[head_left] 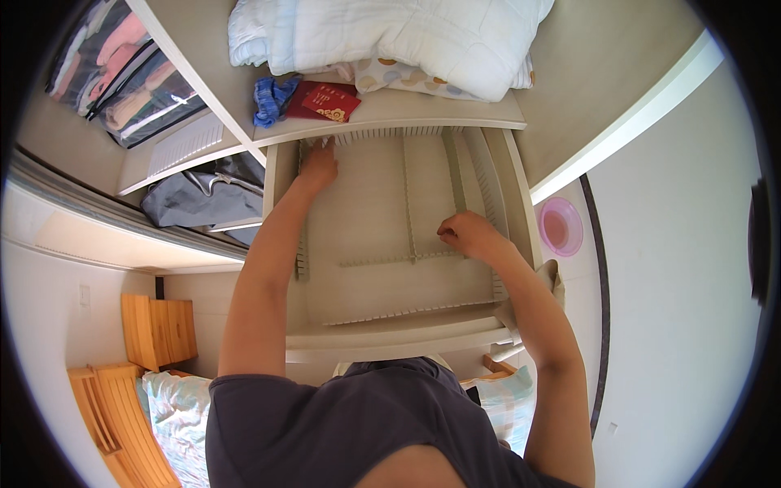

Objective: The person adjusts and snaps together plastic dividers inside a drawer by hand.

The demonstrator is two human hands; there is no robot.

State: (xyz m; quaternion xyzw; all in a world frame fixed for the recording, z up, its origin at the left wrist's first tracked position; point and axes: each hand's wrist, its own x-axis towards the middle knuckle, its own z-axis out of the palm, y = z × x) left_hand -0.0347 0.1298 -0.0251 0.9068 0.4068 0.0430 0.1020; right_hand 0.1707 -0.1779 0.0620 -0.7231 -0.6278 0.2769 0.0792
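A pulled-out drawer (358, 195) of a pale wardrobe lies in front of me. Notched divider strips (409, 195) run through it, lengthwise, crosswise and along its walls. At the drawer's far left corner is my left hand (319, 167), its fingers stretched out and slightly apart against the strips there. My right hand (472, 234) hovers over the right half, fingers curled and pressed together. It covers part of a greenish lengthwise strip (454, 167); whether its fingers pinch anything is hidden. A loose-looking notched strip (407, 312) lies along the drawer's near side.
On the shelf above are a white quilt (382, 37), red booklets (325, 102) and a crumpled blue cloth (272, 100). Clear storage bags (122, 69) and a dark bag (207, 195) fill the left compartments. A pink basin (561, 226) stands on the right; a bed (179, 415) lies behind.
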